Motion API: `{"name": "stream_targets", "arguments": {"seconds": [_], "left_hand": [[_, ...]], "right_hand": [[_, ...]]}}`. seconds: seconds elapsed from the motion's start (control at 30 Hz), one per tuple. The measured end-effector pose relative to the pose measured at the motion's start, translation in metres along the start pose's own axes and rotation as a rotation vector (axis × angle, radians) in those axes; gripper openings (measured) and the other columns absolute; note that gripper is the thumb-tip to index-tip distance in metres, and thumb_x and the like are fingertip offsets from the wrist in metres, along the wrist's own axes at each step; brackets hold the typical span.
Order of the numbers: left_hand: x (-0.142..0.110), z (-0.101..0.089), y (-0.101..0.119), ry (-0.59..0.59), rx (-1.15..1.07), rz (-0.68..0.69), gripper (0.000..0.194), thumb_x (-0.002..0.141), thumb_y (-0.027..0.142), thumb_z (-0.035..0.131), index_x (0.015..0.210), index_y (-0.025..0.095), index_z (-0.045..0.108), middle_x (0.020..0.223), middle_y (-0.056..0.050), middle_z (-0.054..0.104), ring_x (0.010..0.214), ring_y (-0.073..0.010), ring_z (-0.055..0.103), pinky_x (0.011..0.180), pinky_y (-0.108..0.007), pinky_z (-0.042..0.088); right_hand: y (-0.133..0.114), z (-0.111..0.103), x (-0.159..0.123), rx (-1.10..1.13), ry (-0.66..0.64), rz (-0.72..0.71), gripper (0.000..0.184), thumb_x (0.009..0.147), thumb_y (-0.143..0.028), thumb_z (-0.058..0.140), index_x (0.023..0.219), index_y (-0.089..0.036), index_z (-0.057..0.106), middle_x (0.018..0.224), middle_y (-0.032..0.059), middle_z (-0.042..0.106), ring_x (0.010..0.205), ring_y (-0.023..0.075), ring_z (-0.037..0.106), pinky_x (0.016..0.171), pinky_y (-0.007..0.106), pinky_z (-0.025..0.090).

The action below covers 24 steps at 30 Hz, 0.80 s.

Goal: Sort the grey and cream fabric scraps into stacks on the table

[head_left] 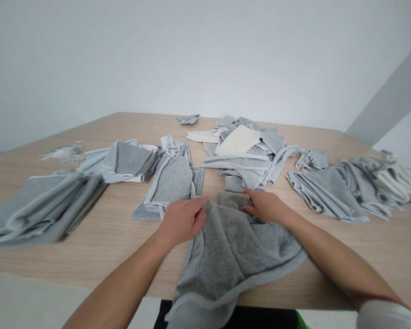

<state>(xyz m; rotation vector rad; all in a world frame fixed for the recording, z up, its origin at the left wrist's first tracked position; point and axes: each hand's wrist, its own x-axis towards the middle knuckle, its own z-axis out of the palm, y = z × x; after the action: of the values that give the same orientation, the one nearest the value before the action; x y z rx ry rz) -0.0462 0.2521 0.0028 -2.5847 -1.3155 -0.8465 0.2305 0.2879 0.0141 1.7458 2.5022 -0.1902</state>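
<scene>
A grey piece of fabric [226, 251] with a paler edge lies in front of me, its lower end hanging over the near table edge. My left hand [185, 219] is closed on its upper left edge, thumb and forefinger pressed together. Over its upper right part rests my right hand [265, 204], with thumb and forefinger apart and the other fingers partly hidden. Between the hands lies a small, darker grey strip of cloth [233, 199], which the right fingertips touch. Just beyond my left hand is a stack of grey fabric pieces [174, 178].
Folded grey fabric [44, 205] lies at left, near another grey stack [126, 157] and white lint [63, 153]. A loose heap of grey and cream pieces [239, 139] is ahead. Fabric bundles [332, 189] line the right side. A wall [205, 55] stands behind the table.
</scene>
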Motion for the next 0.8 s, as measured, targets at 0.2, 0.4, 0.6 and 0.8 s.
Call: {"name": "stream_targets", "arguments": {"seconds": [0.2,0.4,0.6,0.8], "left_hand": [[-0.002,-0.010,0.013,-0.034,-0.138,0.396,0.023,0.081,0.021,0.047,0.095,0.018,0.065,0.063,-0.002,0.058,0.059,-0.0182,0.054,0.055,-0.031,0.038],[-0.001,-0.006,0.031,-0.354,-0.263,0.489,0.017,0.079,0.027,0.053,0.089,0.020,0.065,0.086,-0.004,0.065,0.080,-0.0208,0.058,0.069,-0.035,0.044],[-0.001,0.004,0.030,-0.454,-0.128,0.393,0.019,0.089,0.030,0.048,0.090,0.020,0.065,0.083,-0.004,0.066,0.082,-0.0208,0.061,0.072,-0.035,0.047],[-0.001,0.003,0.025,-0.375,-0.085,0.323,0.017,0.089,0.026,0.049,0.092,0.019,0.064,0.090,-0.006,0.067,0.091,-0.0208,0.062,0.082,-0.035,0.048]], "right_hand": [[0.006,0.009,0.008,-0.015,-0.038,0.046,0.036,0.091,-0.041,0.048,0.111,-0.014,0.060,0.108,0.0173,0.068,0.100,0.0299,0.065,0.077,0.034,0.046],[0.021,0.001,0.015,0.012,-0.053,0.057,0.033,0.090,-0.033,0.042,0.096,-0.013,0.068,0.097,0.0160,0.071,0.089,0.0247,0.066,0.070,0.028,0.043],[0.051,-0.010,0.020,0.037,-0.076,0.101,0.035,0.087,-0.032,0.043,0.094,-0.011,0.070,0.091,0.0129,0.072,0.081,0.0188,0.066,0.064,0.023,0.041],[0.076,-0.005,0.023,-0.037,-0.062,0.229,0.039,0.085,-0.033,0.046,0.102,-0.006,0.068,0.103,0.0221,0.069,0.095,0.0254,0.066,0.075,0.027,0.043]]}}
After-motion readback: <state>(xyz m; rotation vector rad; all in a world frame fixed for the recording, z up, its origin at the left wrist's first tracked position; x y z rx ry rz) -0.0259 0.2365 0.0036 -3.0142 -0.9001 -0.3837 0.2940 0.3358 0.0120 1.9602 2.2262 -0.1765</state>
